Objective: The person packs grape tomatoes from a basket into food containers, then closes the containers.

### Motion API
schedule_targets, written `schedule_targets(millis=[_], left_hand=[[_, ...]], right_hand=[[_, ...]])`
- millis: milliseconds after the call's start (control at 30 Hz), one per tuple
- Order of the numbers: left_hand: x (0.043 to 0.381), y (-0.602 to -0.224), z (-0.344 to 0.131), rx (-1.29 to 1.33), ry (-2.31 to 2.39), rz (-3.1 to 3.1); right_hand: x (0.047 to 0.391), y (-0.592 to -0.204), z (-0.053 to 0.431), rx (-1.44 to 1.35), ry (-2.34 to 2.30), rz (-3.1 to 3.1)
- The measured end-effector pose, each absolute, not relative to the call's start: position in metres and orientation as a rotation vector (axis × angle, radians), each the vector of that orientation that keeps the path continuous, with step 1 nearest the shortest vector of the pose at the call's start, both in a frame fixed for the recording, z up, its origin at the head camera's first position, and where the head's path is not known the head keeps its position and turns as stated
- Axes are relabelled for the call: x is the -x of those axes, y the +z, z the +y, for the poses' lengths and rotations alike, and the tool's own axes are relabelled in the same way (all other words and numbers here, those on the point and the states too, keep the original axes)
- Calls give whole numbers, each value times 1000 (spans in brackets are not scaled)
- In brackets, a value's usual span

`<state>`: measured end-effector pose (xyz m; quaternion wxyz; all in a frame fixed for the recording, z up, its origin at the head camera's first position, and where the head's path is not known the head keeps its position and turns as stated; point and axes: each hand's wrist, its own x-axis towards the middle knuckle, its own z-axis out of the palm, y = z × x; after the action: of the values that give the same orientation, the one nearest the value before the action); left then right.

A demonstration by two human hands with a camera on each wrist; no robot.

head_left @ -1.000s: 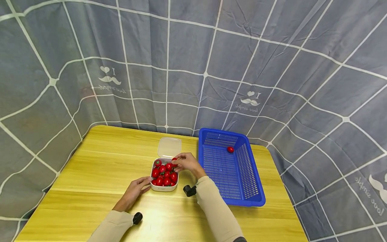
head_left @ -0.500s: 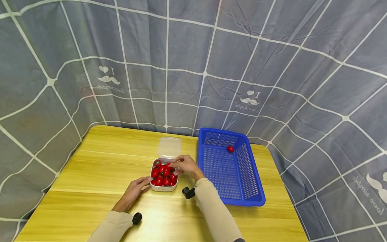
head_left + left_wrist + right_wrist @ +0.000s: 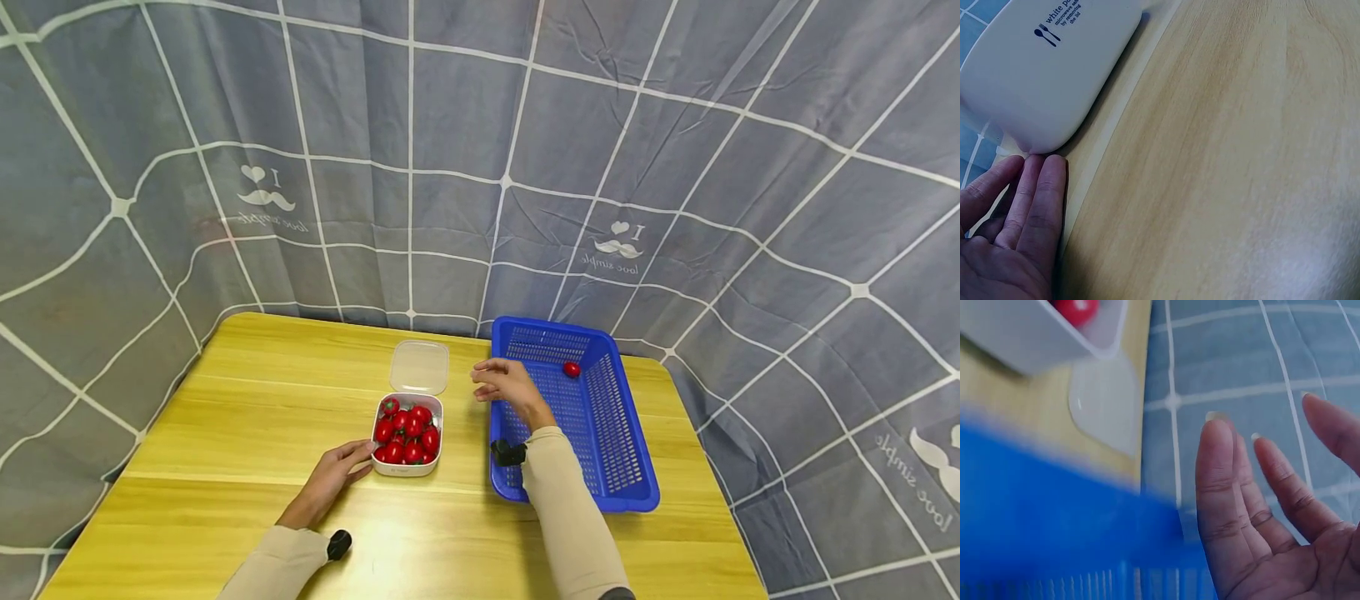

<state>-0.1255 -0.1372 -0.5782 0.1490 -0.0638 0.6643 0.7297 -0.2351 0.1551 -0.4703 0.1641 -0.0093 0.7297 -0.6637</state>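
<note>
A white square container [image 3: 406, 469] filled with several red cherry tomatoes [image 3: 413, 427] stands on the wooden table. My left hand [image 3: 336, 473] rests beside it with straight fingers, their tips touching its left wall; in the left wrist view the fingertips [image 3: 1054, 164] meet the container's lower corner. Over the left rim of a blue plastic basket [image 3: 555, 433] hangs my right hand [image 3: 508, 387], its fingers spread and nothing between them, as the right wrist view also shows. One red tomato [image 3: 572, 369] lies inside the basket near its far right corner.
A translucent lid [image 3: 420, 367] lies flat just behind the container. The wooden table [image 3: 285, 392] ends at the back against a grey checked curtain [image 3: 450, 208], which also runs along both sides.
My right hand has drawn away from the container toward the right and now is over the basket's edge; the tomato it held a second ago is in the container. The left hand has stayed still.
</note>
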Motion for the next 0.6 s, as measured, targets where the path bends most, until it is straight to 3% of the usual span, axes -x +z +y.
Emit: schedule_targets(millis=[300, 600], left_hand=[[125, -578, -137, 199, 2101, 1905], [126, -578, -137, 182, 2093, 1893]], right_hand=[[255, -474, 214, -145, -2091, 2079], [270, -502, 262, -297, -2161, 2138]])
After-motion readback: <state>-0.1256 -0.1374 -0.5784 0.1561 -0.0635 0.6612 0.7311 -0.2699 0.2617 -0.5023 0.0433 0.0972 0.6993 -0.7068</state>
